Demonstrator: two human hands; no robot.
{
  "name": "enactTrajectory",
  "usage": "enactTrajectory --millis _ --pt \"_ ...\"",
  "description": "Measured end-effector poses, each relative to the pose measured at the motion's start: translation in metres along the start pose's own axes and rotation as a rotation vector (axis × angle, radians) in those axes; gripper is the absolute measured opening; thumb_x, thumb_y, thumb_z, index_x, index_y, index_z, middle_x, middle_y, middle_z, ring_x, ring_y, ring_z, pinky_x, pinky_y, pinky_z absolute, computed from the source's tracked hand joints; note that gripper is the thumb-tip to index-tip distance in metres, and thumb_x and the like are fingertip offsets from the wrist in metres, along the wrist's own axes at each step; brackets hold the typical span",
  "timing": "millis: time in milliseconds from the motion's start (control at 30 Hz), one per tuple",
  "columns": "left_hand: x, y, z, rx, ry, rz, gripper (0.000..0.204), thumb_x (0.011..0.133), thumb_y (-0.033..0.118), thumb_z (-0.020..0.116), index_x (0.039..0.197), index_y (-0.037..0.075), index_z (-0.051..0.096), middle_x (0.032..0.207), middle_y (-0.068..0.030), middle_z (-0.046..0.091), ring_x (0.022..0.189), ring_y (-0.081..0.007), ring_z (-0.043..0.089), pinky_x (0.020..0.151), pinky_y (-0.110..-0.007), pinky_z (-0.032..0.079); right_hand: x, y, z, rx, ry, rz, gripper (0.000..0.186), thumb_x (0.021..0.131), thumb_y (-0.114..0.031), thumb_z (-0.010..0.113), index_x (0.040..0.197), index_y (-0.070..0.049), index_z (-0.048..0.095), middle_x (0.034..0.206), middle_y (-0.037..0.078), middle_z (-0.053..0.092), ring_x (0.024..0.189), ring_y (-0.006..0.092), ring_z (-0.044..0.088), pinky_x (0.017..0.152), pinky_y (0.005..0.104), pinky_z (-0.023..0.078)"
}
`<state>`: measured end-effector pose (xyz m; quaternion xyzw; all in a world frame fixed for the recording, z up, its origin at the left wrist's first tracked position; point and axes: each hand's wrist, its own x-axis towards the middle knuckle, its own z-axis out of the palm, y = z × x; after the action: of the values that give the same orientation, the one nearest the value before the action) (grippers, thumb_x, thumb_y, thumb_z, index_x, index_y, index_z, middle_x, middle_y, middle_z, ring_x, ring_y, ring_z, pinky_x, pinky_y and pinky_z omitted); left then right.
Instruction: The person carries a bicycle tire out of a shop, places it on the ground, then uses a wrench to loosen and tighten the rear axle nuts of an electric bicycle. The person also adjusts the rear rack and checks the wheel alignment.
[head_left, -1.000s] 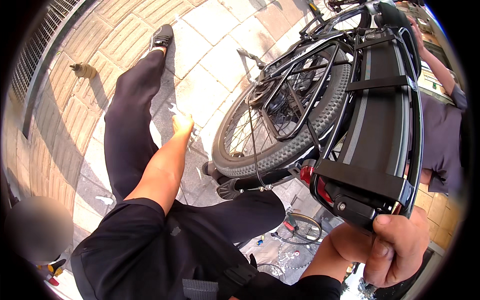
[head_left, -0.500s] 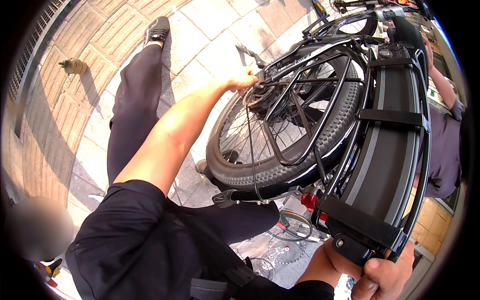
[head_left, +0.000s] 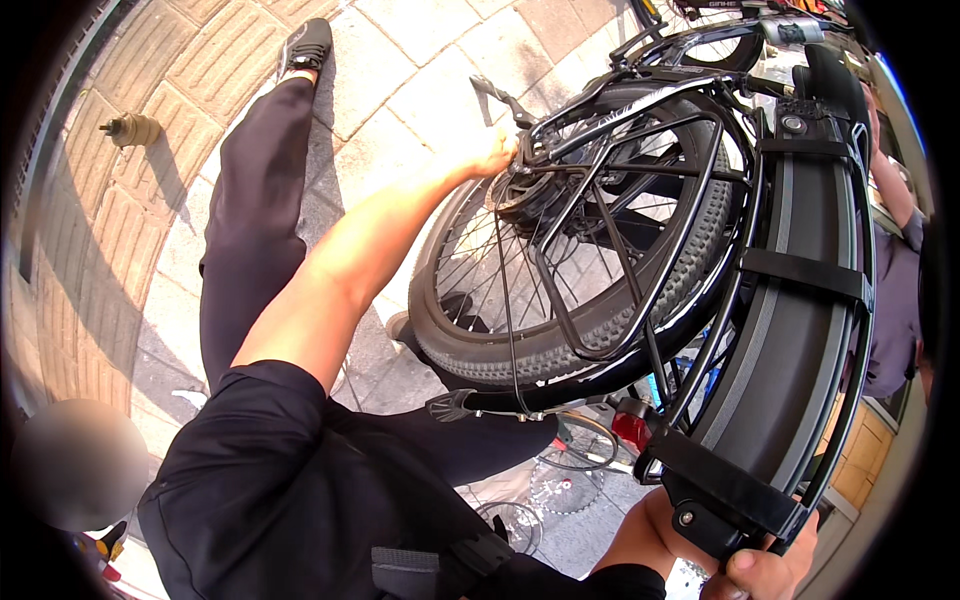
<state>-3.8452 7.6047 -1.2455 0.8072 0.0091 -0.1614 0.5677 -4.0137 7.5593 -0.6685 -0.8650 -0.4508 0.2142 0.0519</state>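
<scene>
My hands are apart. My left hand (head_left: 492,154) reaches forward to the hub (head_left: 530,195) of the bicycle's (head_left: 640,115) rear wheel; the fingertips are partly hidden there, so I cannot tell what they close on. My right hand (head_left: 768,572) is clamped on the back end of the black rear rack (head_left: 725,478), thumb showing near the lower edge of my view. The bicycle stretches away in front of me and to my right, its knobbly rear tyre (head_left: 548,362) nearest my legs, over the pavement (head_left: 410,90). A red rear light (head_left: 631,428) sits just beside the rack's end. Beyond the rack, another person (head_left: 893,310) has an arm raised near the saddle (head_left: 834,82). A tan bottle (head_left: 132,129) stands on the paving past my left leg (head_left: 262,190).
</scene>
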Motion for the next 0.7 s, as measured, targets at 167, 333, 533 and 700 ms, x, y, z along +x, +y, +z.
enactTrajectory --millis 167,333,533,700 --pt "-0.003 -0.012 -0.009 -0.176 -0.187 0.113 0.045 0.101 0.039 0.043 0.087 0.003 0.066 0.063 -0.0128 0.062 0.054 -0.0247 0.063 0.058 -0.04 0.053 -0.002 -0.002 -0.002 0.005 -0.023 0.015 0.032 0.103 -0.015 0.056 0.13 -0.004 0.066 0.092 0.021 0.073 0.073 0.0359 0.073 0.065 0.0414 0.058" --pt "-0.003 0.002 -0.018 -0.154 -0.33 -0.163 0.042 0.101 0.038 0.045 0.092 0.002 0.066 0.068 -0.0147 0.065 0.056 -0.0244 0.063 0.058 -0.043 0.052 -0.003 -0.005 -0.003 -0.032 -0.035 0.055 0.032 0.102 -0.014 0.056 0.131 -0.008 0.066 0.093 0.02 0.073 0.073 0.0358 0.073 0.065 0.0414 0.057" --pt "-0.002 0.009 -0.013 0.021 -0.139 -0.068 0.045 0.102 0.04 0.047 0.085 0.004 0.068 0.071 -0.0098 0.07 0.058 -0.0193 0.07 0.05 -0.037 0.051 0.0 -0.006 -0.002 -0.006 -0.036 0.066 0.033 0.101 -0.012 0.056 0.132 -0.009 0.066 0.094 0.02 0.073 0.073 0.0361 0.072 0.065 0.0414 0.058" --pt "-0.014 0.006 -0.027 -0.248 -0.329 -0.116 0.048 0.103 0.042 0.047 0.087 0.001 0.067 0.076 -0.0106 0.071 0.061 -0.0207 0.07 0.055 -0.04 0.054 0.001 -0.005 -0.002 -0.003 -0.04 0.061 0.035 0.099 -0.008 0.056 0.133 -0.008 0.064 0.096 0.021 0.073 0.075 0.037 0.073 0.066 0.0415 0.058"
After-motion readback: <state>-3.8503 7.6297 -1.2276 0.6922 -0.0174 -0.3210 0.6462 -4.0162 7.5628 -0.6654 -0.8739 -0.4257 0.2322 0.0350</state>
